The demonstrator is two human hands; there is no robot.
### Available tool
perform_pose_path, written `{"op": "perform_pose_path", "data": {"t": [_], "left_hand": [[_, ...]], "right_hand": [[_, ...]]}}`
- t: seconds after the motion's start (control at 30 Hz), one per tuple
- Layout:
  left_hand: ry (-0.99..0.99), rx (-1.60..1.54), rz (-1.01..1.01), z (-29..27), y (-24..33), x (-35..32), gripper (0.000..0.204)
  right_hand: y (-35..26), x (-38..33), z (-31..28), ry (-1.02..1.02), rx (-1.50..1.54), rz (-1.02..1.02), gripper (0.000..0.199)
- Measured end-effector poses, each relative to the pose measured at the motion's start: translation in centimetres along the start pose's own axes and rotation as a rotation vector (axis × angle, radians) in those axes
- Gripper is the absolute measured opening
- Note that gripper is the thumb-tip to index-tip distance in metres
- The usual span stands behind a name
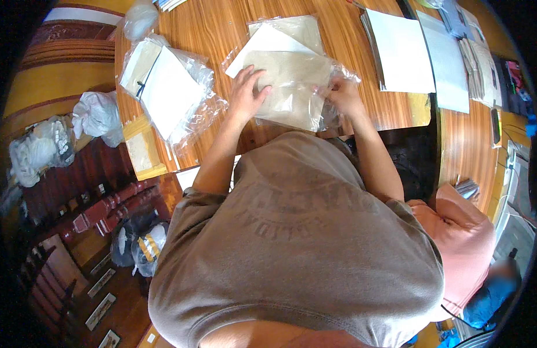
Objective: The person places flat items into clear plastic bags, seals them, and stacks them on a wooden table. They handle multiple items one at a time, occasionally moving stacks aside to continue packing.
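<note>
A flat beige piece, paper or cloth, lies in clear plastic on the table in front of me. My left hand rests on its left side, fingers apart and holding nothing. At the right edge, my right hand has its fingers closed on the crinkled clear plastic bag. Just beyond is a white sheet, partly covered by the beige piece. Farther back, another beige piece in clear plastic shows from underneath.
Left on the wooden table lie white and beige pieces in clear plastic. A stack of white sheets lies to the right, with a pale sheet and beige stacks beyond. A person in a pink top is close at my right.
</note>
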State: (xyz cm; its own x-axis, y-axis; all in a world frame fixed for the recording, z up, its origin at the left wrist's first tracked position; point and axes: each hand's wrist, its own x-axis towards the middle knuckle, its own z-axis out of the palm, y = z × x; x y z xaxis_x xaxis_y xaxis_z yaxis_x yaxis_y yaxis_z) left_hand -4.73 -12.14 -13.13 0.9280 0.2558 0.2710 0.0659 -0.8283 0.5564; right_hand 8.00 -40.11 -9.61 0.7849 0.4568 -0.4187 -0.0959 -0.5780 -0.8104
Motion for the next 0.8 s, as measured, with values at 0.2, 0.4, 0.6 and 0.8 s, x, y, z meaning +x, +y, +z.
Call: {"op": "perform_pose_path", "data": {"t": [0.2,0.4,0.6,0.8], "left_hand": [[0.300,-0.539,-0.500,0.0,-1.6,-1.7,0.057],[0.002,-0.890,-0.465,-3.8,1.3,0.5,0.024],[0.053,-0.608,-0.533,-12.9,-4.3,5.6,0.022],[-0.316,-0.613,-0.570,-10.5,-5.7,9.0,0.028]], "right_hand": [[-1.0,-2.2,-0.3,-0.014,0.718,-0.119,0.020],[0.3,-2.8,-1.1,0.041,0.836,-0.116,0.018],[1.6,-5.3,-6.9,0.379,0.488,-0.095,0.025],[4.5,-7.8,-10.6,0.446,0.533,-0.015,0.027]]}}
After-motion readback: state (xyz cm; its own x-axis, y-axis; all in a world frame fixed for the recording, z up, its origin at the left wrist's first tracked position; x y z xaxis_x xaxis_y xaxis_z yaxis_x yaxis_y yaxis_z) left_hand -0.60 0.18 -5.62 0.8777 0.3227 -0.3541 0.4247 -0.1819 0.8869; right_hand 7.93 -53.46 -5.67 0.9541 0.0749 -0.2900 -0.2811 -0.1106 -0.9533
